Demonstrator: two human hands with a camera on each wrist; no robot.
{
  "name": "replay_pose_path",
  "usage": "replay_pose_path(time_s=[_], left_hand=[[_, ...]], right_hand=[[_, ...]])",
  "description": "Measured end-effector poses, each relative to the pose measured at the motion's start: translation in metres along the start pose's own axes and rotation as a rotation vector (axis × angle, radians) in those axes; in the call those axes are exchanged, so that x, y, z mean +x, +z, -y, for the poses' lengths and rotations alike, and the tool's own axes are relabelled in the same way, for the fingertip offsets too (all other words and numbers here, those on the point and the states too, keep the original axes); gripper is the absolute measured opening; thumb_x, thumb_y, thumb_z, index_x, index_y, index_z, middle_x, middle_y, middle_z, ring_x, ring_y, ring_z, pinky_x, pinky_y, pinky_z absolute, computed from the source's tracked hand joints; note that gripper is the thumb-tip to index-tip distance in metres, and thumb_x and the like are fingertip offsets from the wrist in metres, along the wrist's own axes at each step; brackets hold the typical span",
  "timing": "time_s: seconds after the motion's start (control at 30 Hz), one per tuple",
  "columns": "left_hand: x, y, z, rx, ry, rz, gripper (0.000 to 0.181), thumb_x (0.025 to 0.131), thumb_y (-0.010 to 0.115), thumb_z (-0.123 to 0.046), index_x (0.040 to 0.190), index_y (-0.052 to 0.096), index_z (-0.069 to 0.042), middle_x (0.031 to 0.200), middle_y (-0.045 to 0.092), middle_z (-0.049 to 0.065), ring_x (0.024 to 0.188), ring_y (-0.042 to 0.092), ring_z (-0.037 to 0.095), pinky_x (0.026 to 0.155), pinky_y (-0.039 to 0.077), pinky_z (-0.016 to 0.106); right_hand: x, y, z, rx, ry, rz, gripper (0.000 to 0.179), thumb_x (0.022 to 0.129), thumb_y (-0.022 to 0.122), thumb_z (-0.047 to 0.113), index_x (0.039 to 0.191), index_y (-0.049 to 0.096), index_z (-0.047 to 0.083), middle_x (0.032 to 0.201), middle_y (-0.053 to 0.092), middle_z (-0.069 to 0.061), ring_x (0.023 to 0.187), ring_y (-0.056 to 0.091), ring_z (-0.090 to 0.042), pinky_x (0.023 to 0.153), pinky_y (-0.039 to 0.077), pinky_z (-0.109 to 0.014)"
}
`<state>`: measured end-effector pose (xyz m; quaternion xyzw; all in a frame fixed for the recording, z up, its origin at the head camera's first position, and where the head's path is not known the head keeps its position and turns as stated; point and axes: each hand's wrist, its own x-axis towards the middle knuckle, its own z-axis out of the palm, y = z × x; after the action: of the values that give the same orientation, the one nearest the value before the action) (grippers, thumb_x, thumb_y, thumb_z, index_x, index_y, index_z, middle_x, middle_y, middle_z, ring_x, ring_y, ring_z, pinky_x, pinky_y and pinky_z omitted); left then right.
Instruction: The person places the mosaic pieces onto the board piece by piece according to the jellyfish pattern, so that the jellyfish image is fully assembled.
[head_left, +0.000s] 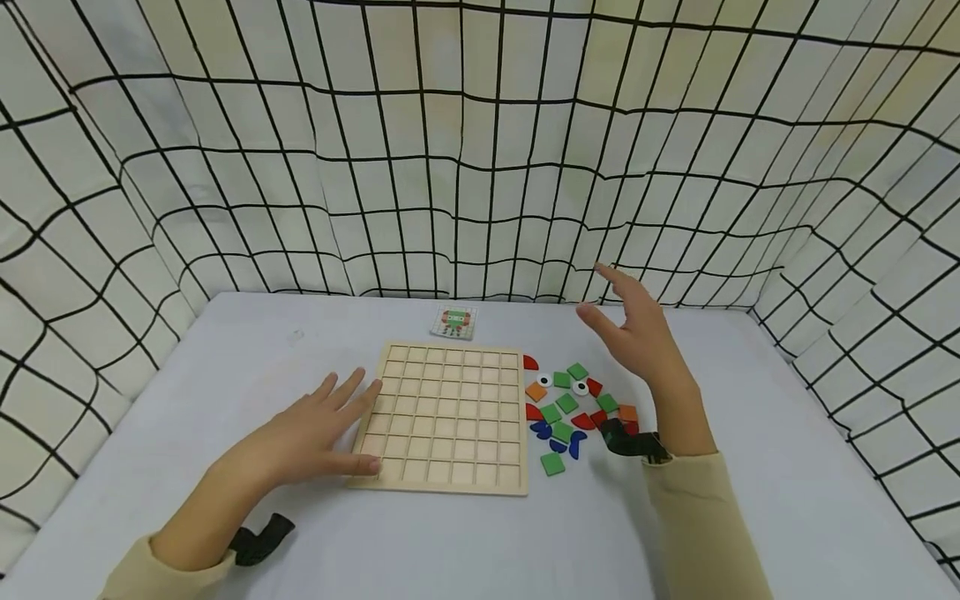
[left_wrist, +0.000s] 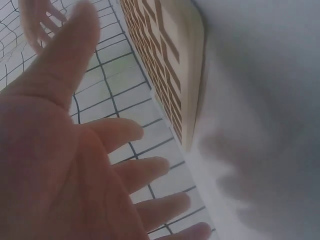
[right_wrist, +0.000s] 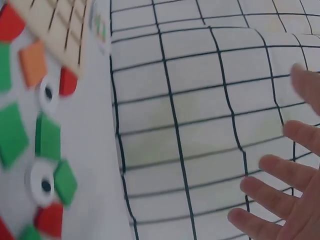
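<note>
A wooden grid board (head_left: 461,396) with rows of square cells lies on the white table. My left hand (head_left: 311,433) is spread at the board's left edge, fingers straight, holding nothing; the left wrist view shows its palm (left_wrist: 60,165) apart from the board. My right hand (head_left: 637,333) is raised past the loose pieces, thumb and fingers extended and nothing between them. To the right of the board lie several green squares (head_left: 562,432), red rounded pieces (head_left: 582,422), blue pieces (head_left: 576,444), orange squares (head_left: 536,392) and white eye discs (head_left: 580,387).
A small pattern card (head_left: 453,322) with a green and red figure lies behind the board. White walls with a black grid (head_left: 480,167) surround the table (head_left: 420,550) at the back and sides. Black straps (head_left: 633,442) are on both wrists.
</note>
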<state>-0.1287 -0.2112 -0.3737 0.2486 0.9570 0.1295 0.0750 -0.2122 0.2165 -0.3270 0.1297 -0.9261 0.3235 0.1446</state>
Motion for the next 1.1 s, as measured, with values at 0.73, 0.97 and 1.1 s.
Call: replay_pose_path(time_s=[0.73,0.97,1.1], left_hand=[[-0.002,0.012,0.004,-0.085,-0.096,0.176,0.112,0.067,0.079,-0.066,0.156,0.035,-0.015,0.163,0.025,0.020,0.145,0.020,0.056,0.101,0.031,0.075],[-0.002,0.011,0.006,-0.107,-0.092,0.174,0.108,0.066,0.080,-0.064,0.156,0.037,-0.022,0.164,0.022,0.018,0.146,0.018,0.054,0.106,0.030,0.072],[0.000,0.009,0.008,-0.108,-0.084,0.157,0.107,0.065,0.081,-0.063,0.154,0.040,-0.021,0.164,0.024,0.017,0.146,0.019,0.054,0.105,0.030,0.073]], right_hand=[[0.026,0.084,0.004,-0.054,0.101,0.398,0.037,0.097,0.063,0.023,0.133,0.064,0.013,0.123,0.066,-0.008,0.111,0.063,-0.026,0.087,0.054,-0.043],[0.027,0.090,0.000,-0.130,0.109,0.471,0.036,0.096,0.064,0.021,0.131,0.065,0.013,0.118,0.068,-0.009,0.104,0.063,-0.025,0.089,0.053,-0.044],[0.030,0.094,-0.001,-0.146,0.110,0.509,0.036,0.094,0.063,0.019,0.130,0.067,0.013,0.108,0.070,-0.006,0.085,0.063,-0.019,0.079,0.053,-0.038]])
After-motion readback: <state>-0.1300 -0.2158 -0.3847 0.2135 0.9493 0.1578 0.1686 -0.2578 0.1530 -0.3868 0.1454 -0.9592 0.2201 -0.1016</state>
